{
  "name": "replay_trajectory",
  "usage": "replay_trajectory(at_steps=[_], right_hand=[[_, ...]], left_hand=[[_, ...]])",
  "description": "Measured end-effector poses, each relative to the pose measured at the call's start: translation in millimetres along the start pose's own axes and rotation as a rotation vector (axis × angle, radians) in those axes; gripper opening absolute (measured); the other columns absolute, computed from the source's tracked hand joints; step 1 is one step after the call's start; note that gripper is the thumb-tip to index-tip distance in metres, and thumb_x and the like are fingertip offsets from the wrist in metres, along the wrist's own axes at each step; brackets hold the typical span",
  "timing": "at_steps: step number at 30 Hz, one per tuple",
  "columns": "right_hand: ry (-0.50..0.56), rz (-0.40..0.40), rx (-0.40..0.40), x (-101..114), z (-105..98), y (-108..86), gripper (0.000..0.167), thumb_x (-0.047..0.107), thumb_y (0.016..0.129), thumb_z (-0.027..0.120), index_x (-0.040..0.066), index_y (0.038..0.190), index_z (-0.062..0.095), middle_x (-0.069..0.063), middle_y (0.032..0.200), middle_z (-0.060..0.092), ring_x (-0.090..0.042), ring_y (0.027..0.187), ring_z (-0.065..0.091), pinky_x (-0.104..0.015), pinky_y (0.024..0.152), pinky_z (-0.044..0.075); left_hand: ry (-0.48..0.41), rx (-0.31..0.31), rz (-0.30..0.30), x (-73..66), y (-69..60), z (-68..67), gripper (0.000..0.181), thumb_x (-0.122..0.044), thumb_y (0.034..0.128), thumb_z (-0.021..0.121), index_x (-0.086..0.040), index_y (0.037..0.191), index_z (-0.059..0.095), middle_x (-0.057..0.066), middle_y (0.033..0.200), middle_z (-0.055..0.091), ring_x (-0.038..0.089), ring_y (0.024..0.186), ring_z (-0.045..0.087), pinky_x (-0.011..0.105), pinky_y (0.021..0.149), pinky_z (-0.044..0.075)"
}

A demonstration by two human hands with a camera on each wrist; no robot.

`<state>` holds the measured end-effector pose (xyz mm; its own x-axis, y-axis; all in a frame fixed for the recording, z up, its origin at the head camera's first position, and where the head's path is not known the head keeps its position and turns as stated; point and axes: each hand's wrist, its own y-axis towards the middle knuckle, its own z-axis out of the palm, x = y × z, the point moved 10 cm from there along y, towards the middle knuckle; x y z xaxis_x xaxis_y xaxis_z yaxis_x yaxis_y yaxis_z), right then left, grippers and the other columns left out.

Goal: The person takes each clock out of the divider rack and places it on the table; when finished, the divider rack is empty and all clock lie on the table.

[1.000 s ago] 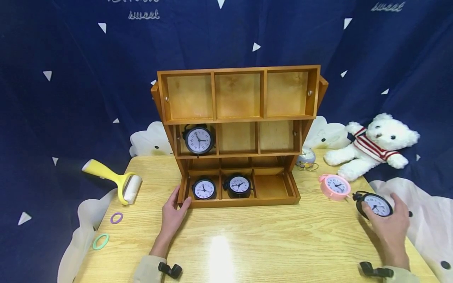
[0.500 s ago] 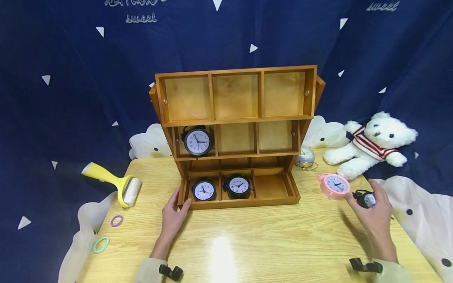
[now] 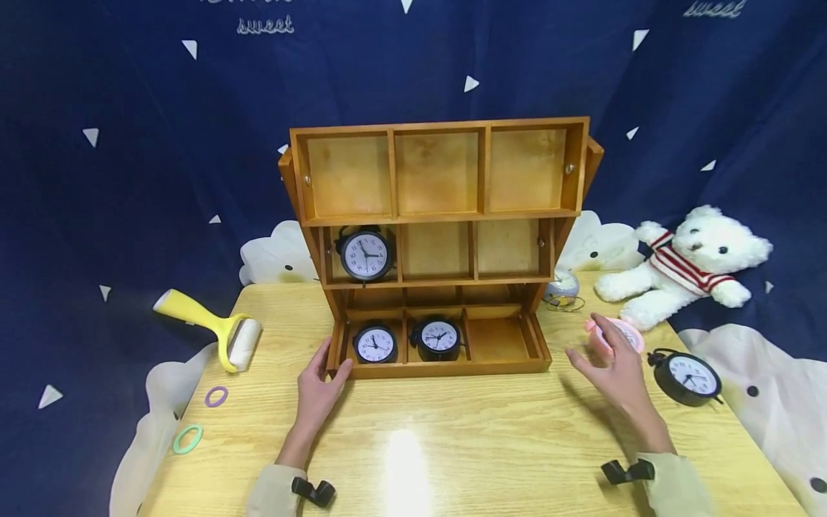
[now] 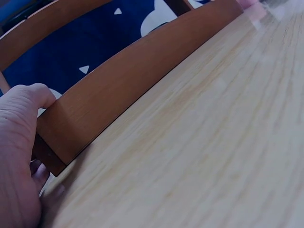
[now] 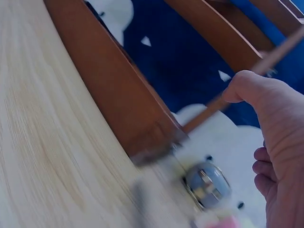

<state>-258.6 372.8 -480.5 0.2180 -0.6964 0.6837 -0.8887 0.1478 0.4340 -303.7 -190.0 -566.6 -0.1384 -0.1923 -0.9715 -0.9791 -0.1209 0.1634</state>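
A tiered wooden shelf (image 3: 446,370) stands in the middle of the table. My left hand (image 3: 316,391) holds the front left corner of its lowest tray; the left wrist view shows the thumb bent over the front board (image 4: 109,90). Black alarm clocks fill the lowest left (image 3: 375,345), lowest middle (image 3: 439,337) and middle-tier left (image 3: 365,254) compartments. My right hand (image 3: 620,377), fingers spread and holding nothing, is above the table right of the shelf. It partly covers a pink alarm clock (image 3: 628,332). Another black alarm clock (image 3: 688,377) sits farther right.
A pale blue clock (image 3: 562,287) stands behind the shelf's right end. A white teddy bear (image 3: 688,266) sits at the back right. Leftward lie a yellow-handled lint roller (image 3: 220,327), a purple ring (image 3: 216,396) and a green ring (image 3: 188,439).
My right hand has come away from the black clock at the far right and moved left, over the pink clock's near side. My left hand has stayed at the shelf corner.
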Motion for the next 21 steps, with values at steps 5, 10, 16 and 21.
replay_trajectory(at_steps=[5, 10, 16, 21], right_hand=[[0.049, -0.063, 0.105, 17, 36, 11.3, 0.087, 0.017, 0.080, 0.088, 0.002, 0.155, 0.047, -0.030, 0.155, 0.046, -0.056, 0.135, 0.046, -0.076, 0.107, 0.039], [0.064, -0.123, 0.153, 43, 65, 17.8, 0.086, 0.018, 0.079, 0.089, 0.001, 0.152, 0.049, -0.028, 0.154, 0.048, -0.052, 0.138, 0.046, -0.073, 0.109, 0.041], [0.051, -0.203, 0.240, 79, 100, 20.7, 0.086, 0.025, 0.078, 0.090, 0.001, 0.151, 0.051, -0.022, 0.152, 0.054, -0.045, 0.139, 0.049, -0.066, 0.112, 0.042], [0.050, -0.255, 0.293, 101, 127, 23.2, 0.085, 0.029, 0.077, 0.091, -0.005, 0.146, 0.055, -0.024, 0.146, 0.059, -0.044, 0.134, 0.055, -0.062, 0.111, 0.046]], left_hand=[[-0.031, -0.038, -0.007, -16.6, -1.5, -1.0, 0.067, -0.007, 0.0935, 0.079, 0.005, 0.152, 0.048, 0.027, 0.154, 0.049, 0.040, 0.144, 0.047, 0.038, 0.118, 0.038], [-0.034, -0.043, 0.008, -41.0, -7.2, -1.4, 0.065, -0.004, 0.0917, 0.079, 0.011, 0.148, 0.050, 0.031, 0.149, 0.051, 0.046, 0.140, 0.049, 0.039, 0.116, 0.040], [-0.022, -0.061, 0.019, -46.7, -10.8, -5.5, 0.063, -0.002, 0.0898, 0.081, 0.013, 0.144, 0.053, 0.032, 0.145, 0.055, 0.048, 0.135, 0.053, 0.042, 0.112, 0.044], [-0.020, -0.059, 0.014, -45.1, -11.4, -7.4, 0.063, -0.005, 0.0891, 0.083, 0.012, 0.143, 0.055, 0.028, 0.142, 0.058, 0.042, 0.131, 0.059, 0.045, 0.109, 0.048]])
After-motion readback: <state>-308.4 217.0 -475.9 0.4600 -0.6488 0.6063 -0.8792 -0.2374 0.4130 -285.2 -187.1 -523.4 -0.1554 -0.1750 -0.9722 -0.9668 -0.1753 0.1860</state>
